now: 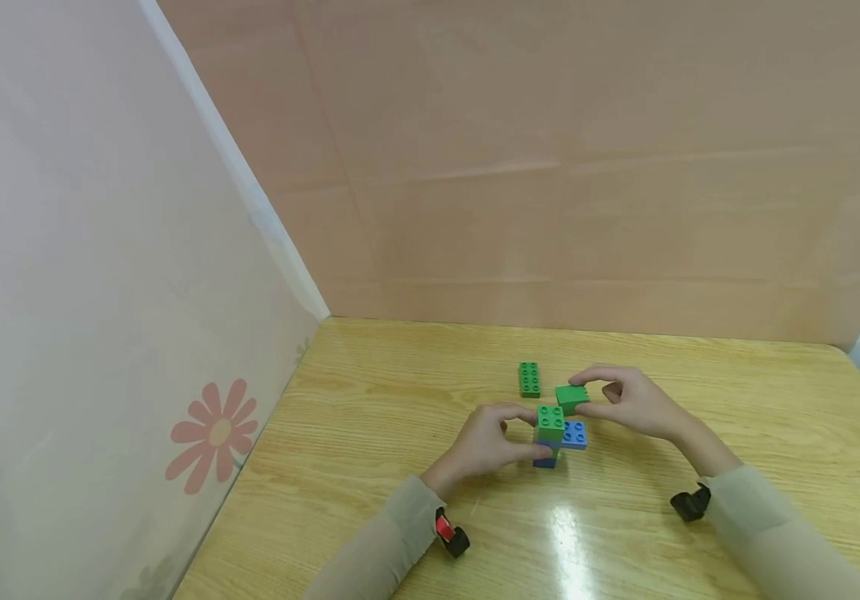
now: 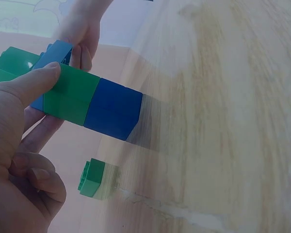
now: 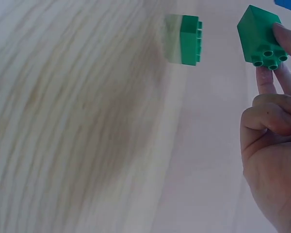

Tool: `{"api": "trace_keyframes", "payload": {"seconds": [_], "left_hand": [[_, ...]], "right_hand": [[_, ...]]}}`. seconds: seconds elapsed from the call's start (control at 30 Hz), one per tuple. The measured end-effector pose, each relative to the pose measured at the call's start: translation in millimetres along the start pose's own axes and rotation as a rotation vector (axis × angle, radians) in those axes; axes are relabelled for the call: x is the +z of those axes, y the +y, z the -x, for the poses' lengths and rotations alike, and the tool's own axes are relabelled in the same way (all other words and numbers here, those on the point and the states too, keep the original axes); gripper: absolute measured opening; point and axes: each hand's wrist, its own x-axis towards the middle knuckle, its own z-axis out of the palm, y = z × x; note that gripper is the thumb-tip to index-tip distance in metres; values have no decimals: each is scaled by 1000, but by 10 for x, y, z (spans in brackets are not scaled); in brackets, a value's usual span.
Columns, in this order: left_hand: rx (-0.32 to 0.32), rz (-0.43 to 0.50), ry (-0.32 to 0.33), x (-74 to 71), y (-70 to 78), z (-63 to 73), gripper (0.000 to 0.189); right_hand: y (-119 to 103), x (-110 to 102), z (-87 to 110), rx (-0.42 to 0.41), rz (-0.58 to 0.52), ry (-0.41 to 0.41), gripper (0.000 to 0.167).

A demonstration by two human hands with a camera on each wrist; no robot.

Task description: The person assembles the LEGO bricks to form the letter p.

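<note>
My left hand [image 1: 484,442] holds an upright tower of toy building blocks [image 1: 550,423] between thumb and fingers. In the left wrist view a dark blue block [image 2: 114,108] forms the tower's base, with a green block [image 2: 70,94] above it. Over that lies a lighter blue block [image 1: 575,434], jutting out to the right with bare studs, and another green block tops the stack. Just behind the tower, my right hand [image 1: 636,404] pinches a separate green block [image 3: 258,36], tipped so that its studs face back toward the palm.
A long green block [image 1: 530,380] lies studs up on the wooden table [image 1: 400,367], behind the tower. A tan covering [image 1: 550,208] rises along the table's back edge, and a pale wall with a flower print [image 1: 218,433] stands at the left.
</note>
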Motion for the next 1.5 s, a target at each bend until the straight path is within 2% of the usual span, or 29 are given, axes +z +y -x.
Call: {"api": "trace_keyframes", "payload": {"seconds": [0.2, 0.47, 0.7, 1.17, 1.5], "left_hand": [[2, 5, -3, -1, -5, -2, 36], [-9, 14, -4, -6, 4, 10, 35], [-20, 31, -1, -8, 18, 13, 34], [-20, 32, 1, -3, 21, 10, 35], [-4, 18, 2, -2, 14, 7, 35]], "right_hand": [[-84, -99, 150, -10, 74, 39, 35], [-236, -165, 334, -51, 85, 63, 36], [-354, -154, 428, -101, 107, 45, 37], [-350, -103, 471, -201, 119, 48, 44], [-430, -88, 446, -227, 209, 51, 43]]}}
